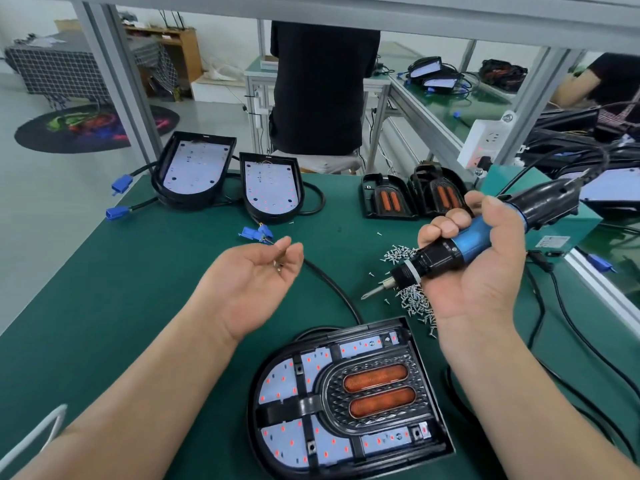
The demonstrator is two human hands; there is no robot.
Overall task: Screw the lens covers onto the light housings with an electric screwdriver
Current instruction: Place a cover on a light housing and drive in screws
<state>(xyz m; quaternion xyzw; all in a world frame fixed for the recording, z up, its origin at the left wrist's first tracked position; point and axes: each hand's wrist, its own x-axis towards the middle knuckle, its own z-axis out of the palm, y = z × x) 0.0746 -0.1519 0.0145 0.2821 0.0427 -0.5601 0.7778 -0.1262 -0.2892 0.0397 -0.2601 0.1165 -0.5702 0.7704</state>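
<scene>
Screws (414, 299) lie in a loose heap on the green mat (104, 289), just under our right hand (474, 271) and beside the near housing (349, 400). We clench that hand around the screwdriver (460, 251), gripping its blue and black body with the bit (375, 292) pointing down and to the left, above the mat and clear of the housing. Its cord (588, 161) runs up and away to the right.

Our left hand (256, 282) floats palm up over the mat, fingers loosely curled and not clenched, with a few small screws (277, 266) resting in the cupped fingers. A black cable (332, 289) runs under it toward the near housing.

The near housing lies flat in front of us with a lens cover (377, 386) seated on it, two orange strips showing in the cover's middle and the white LED board visible around them. We cannot tell whether any screws are already in it.

At the far edge of the mat two open housings (270, 188) (197, 168) show bare LED boards, with blue connectors (258, 233) close by. To their right two loose covers (388, 199) (440, 192) stand side by side. Beyond the bench a person in black (322, 88) stands.
</scene>
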